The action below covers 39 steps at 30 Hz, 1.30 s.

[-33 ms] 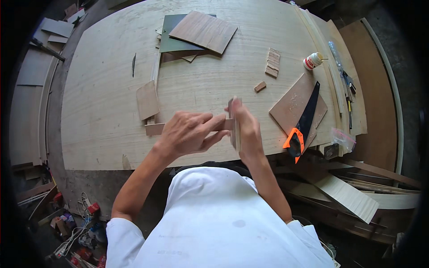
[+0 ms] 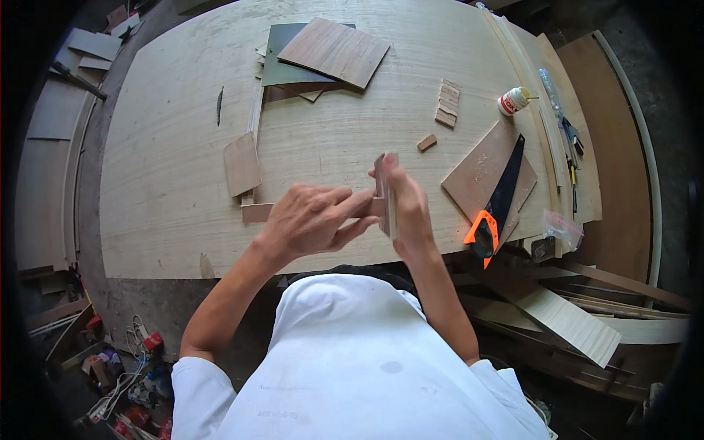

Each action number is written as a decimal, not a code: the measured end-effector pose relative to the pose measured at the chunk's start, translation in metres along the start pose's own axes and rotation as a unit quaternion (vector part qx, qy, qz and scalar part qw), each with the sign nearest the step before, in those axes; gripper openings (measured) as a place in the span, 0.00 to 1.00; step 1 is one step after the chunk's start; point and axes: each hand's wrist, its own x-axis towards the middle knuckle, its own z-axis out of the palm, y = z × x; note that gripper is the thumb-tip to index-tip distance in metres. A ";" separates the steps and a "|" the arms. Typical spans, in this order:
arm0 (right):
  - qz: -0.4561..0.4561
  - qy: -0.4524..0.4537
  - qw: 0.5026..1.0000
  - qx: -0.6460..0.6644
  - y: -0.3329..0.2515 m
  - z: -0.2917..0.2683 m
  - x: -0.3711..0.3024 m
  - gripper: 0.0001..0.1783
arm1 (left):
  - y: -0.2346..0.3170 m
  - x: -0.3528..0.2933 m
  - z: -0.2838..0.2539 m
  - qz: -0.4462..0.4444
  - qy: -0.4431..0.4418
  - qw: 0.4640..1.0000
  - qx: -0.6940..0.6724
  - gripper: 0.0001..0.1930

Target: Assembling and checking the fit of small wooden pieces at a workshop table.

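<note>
My left hand (image 2: 308, 218) is closed around a thin brown wooden strip (image 2: 257, 213), held level above the near part of the table. The strip's left end sticks out past the hand, and its right end meets a narrow, flat piece (image 2: 386, 194). That piece stands roughly at right angles to the strip, gripped in my right hand (image 2: 409, 202), which is slightly blurred. It looks like a wooden block; its far face is hidden. My right thumb lies along its upper end. Left fingertips almost touch the flat piece.
A saw (image 2: 506, 176) with an orange and black handle rests on a dusty board (image 2: 477, 161) at right. Beyond are a glue bottle (image 2: 513, 100), small wood pieces (image 2: 447, 103) and a little block (image 2: 427, 142). Boards (image 2: 337, 51) are stacked at the back; another board (image 2: 242, 165) lies left.
My right hand and the flat piece have shifted slightly away from me. The strip has moved a touch to the right in my left hand.
</note>
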 end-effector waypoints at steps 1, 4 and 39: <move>0.000 -0.002 1.000 -0.002 -0.005 -0.001 0.010 0.39 | 0.003 0.000 0.002 0.017 -0.003 1.000 -0.011 0.13; -0.003 0.069 0.998 -0.016 -0.014 -0.004 0.023 0.44 | 0.005 0.003 0.004 0.035 0.016 0.999 -0.023 0.13; -0.260 0.183 0.878 -0.357 0.012 -0.049 -0.009 0.48 | 0.012 -0.024 -0.002 -0.155 -0.079 0.966 -0.189 0.29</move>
